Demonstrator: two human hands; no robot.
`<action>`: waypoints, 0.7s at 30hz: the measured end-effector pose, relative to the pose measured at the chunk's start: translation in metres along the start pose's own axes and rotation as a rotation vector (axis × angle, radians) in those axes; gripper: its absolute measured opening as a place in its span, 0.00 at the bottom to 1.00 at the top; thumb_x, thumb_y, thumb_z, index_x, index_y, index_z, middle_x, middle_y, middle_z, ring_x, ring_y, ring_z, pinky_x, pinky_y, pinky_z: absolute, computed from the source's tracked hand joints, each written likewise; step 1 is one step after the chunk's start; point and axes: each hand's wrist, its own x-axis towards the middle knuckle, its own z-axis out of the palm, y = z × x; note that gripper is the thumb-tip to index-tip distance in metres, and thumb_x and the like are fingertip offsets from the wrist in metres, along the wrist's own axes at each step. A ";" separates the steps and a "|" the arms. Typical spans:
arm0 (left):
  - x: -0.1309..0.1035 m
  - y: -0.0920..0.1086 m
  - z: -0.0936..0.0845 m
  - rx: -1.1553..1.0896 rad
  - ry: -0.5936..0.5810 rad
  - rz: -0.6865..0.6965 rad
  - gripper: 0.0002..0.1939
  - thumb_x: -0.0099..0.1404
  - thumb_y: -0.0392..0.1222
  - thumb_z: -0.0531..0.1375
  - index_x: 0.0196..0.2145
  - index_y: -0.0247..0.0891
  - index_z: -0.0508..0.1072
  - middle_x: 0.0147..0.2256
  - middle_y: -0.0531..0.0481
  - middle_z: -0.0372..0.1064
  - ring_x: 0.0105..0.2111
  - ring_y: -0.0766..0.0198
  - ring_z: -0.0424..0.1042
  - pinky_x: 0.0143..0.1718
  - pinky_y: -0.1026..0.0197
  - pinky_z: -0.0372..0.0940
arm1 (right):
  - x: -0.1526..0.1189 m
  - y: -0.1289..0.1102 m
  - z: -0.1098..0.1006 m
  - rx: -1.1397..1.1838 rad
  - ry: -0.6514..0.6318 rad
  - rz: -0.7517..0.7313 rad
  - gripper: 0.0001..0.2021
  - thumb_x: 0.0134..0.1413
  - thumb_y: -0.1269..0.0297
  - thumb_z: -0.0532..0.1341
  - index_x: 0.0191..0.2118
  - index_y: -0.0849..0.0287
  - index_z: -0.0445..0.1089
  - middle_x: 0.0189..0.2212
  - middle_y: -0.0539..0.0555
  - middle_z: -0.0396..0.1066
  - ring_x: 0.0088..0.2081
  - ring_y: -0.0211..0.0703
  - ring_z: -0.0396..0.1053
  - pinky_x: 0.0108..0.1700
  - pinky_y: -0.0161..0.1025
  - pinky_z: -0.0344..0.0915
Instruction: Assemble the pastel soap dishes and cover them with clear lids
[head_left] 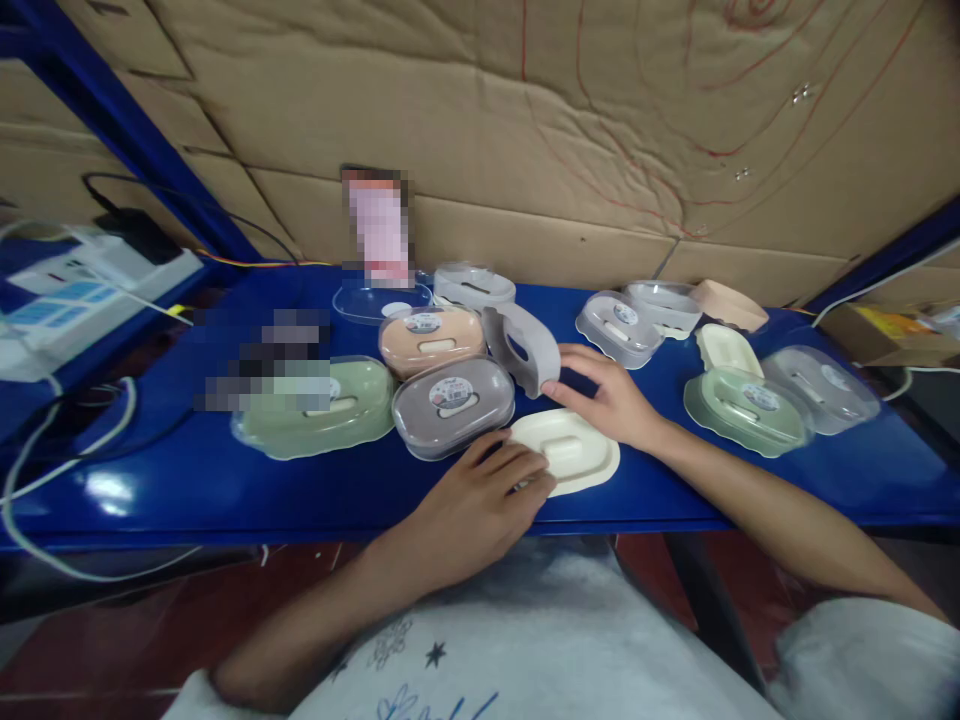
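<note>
In the head view, a cream oval tray (596,462) with a raised block in its middle lies by the table's front edge. My left hand (491,495) grips its left rim, fingers bent together. Just beyond the tray, my right hand (611,400) pinches a grey curved plastic shell (541,345) with an oval opening; the shell is tilted up. A grey oval box (454,408) with a clear lid and round label sits left of the tray. Behind it stands a peach lidded box (433,345), close to the shell.
A green lidded box (352,395) is at left, more boxes and a green one (750,410) at right. A phone (379,225), blurred out, leans on the cardboard wall (465,120). Power strip (97,290) and cables lie left. The blue table (637,490) ends near my body.
</note>
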 end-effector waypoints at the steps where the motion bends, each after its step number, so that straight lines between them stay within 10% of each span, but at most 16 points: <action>1: -0.001 0.000 0.001 -0.003 0.007 -0.007 0.10 0.76 0.32 0.57 0.52 0.37 0.74 0.51 0.45 0.77 0.53 0.55 0.74 0.62 0.45 0.64 | 0.000 -0.001 -0.004 0.012 0.052 -0.003 0.09 0.72 0.55 0.62 0.47 0.53 0.76 0.52 0.55 0.79 0.54 0.49 0.76 0.58 0.49 0.70; 8: -0.020 -0.003 -0.008 -0.054 0.003 -0.055 0.08 0.77 0.34 0.58 0.51 0.38 0.73 0.52 0.46 0.76 0.54 0.54 0.74 0.62 0.45 0.66 | -0.010 -0.016 -0.035 -0.234 0.265 -0.234 0.06 0.71 0.59 0.62 0.47 0.54 0.71 0.45 0.57 0.78 0.49 0.51 0.76 0.53 0.51 0.70; 15: -0.034 -0.011 -0.010 -0.104 0.085 -0.095 0.08 0.77 0.38 0.60 0.52 0.38 0.70 0.48 0.43 0.73 0.50 0.52 0.75 0.52 0.48 0.74 | -0.021 -0.031 -0.014 -0.296 -0.085 -0.444 0.16 0.70 0.51 0.65 0.49 0.60 0.73 0.37 0.56 0.79 0.37 0.46 0.77 0.40 0.43 0.71; 21: -0.032 -0.011 -0.009 -0.059 0.117 -0.094 0.12 0.78 0.41 0.58 0.56 0.38 0.68 0.51 0.41 0.72 0.51 0.50 0.75 0.51 0.46 0.76 | -0.021 -0.037 -0.021 -0.177 -0.402 -0.380 0.24 0.70 0.47 0.63 0.60 0.61 0.72 0.49 0.61 0.78 0.51 0.49 0.76 0.54 0.47 0.72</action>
